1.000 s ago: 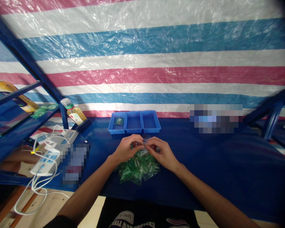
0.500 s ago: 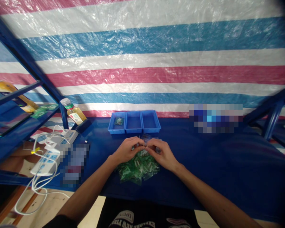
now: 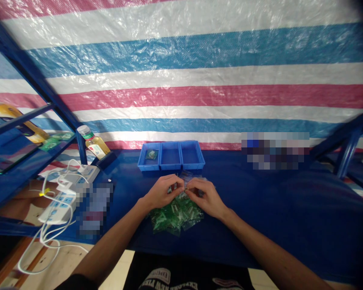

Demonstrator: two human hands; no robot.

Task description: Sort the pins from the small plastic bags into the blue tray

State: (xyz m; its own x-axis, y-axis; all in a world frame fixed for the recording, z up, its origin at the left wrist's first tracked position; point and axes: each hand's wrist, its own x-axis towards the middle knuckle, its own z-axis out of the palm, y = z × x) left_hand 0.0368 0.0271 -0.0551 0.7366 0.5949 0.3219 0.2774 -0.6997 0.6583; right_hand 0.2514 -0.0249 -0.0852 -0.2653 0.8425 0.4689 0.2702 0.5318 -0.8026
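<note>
The left hand (image 3: 162, 192) and right hand (image 3: 206, 197) are together, fingertips pinching a small clear plastic bag (image 3: 190, 175); the pile of green bagged circuit boards (image 3: 177, 217) lies just below both, long axis crosswise, neither hand nearer.

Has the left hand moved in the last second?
Yes, slightly: the left hand now sits a little farther from the blue compartment tray, toward the person.

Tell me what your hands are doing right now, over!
Left hand and right hand pinching at a small clear plastic bag. Pile of bagged green parts right below. Blue three-part tray beyond, not touching the hands.
</note>
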